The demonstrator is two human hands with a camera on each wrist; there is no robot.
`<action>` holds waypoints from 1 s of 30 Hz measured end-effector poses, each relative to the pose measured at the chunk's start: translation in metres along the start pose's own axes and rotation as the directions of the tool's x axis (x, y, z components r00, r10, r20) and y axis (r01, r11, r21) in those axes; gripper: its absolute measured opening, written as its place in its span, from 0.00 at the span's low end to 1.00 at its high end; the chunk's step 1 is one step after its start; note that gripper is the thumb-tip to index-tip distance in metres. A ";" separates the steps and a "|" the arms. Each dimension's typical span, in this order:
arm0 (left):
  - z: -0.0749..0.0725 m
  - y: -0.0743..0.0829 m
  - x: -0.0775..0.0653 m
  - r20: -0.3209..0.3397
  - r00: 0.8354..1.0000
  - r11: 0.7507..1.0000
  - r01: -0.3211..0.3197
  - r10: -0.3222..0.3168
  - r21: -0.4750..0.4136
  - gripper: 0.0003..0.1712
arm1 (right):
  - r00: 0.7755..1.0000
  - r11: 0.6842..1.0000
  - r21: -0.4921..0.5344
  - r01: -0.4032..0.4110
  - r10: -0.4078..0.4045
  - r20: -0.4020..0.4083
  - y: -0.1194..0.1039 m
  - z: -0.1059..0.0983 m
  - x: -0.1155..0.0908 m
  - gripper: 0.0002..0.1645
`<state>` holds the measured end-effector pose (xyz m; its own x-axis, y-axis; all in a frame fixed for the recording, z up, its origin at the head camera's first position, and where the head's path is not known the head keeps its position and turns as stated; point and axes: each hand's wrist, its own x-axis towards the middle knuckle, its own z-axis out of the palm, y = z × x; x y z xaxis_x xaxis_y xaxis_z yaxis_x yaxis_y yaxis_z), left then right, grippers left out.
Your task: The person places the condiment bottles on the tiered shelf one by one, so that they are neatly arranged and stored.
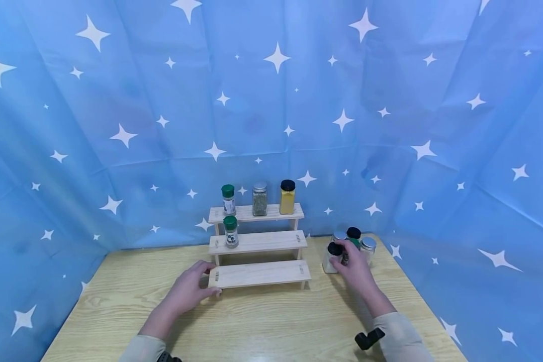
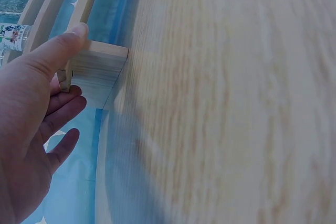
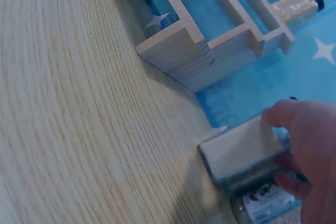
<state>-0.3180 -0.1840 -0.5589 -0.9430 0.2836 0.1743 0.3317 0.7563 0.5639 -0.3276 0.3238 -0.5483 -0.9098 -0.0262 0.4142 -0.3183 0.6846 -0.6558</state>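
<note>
A three-tier wooden rack (image 1: pixel 262 275) is standing on the wood-grain table (image 1: pixel 253 327) and is serving as the reference for all positions. At the rack's left end, the left hand (image 1: pixel 192 286) is gripping the lowest shelf, thumb and fingers closing on the board from either side. To the right of the rack, the right hand (image 1: pixel 356 269) is pinching a black-lidded white-filled jar (image 1: pixel 329 265) near its top; whether its base is touching the table cannot be confirmed.

Clustered beside that jar, also right of the rack, two silver-lidded jars (image 1: pixel 368 245), another black-lidded jar (image 1: pixel 354 233) and a green-lidded container (image 1: pixel 355 242) are standing, partly hidden.

The rack's top shelf is bearing, left to right, a green-capped bottle (image 1: pixel 229 205), a herb jar (image 1: pixel 260 202) and a yellow-filled jar (image 1: pixel 287 199). Its middle shelf is bearing a second green-capped bottle (image 1: pixel 231 237) toward the left end. Behind the rack, a starred blue curtain (image 1: pixel 253 100) is hanging.
</note>
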 end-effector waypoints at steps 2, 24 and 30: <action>0.000 -0.001 0.000 0.002 1.000 1.000 0.008 -0.008 0.000 0.43 | 1.000 1.000 0.017 -0.014 0.014 -0.002 0.000 0.002 0.000 0.33; 0.002 -0.001 0.001 0.000 1.000 1.000 0.020 -0.020 -0.023 0.43 | 0.988 0.973 0.203 0.114 -0.089 -0.128 -0.054 -0.004 0.020 0.29; 0.002 0.001 0.001 0.001 1.000 0.999 0.027 -0.027 -0.032 0.42 | 0.978 0.952 0.248 0.179 -0.145 -0.151 -0.088 -0.004 0.031 0.30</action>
<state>-0.3181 -0.1820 -0.5596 -0.9516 0.2637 0.1581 0.3050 0.7446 0.5937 -0.3267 0.2656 -0.4756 -0.8033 -0.0145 0.5953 -0.5321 0.4662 -0.7068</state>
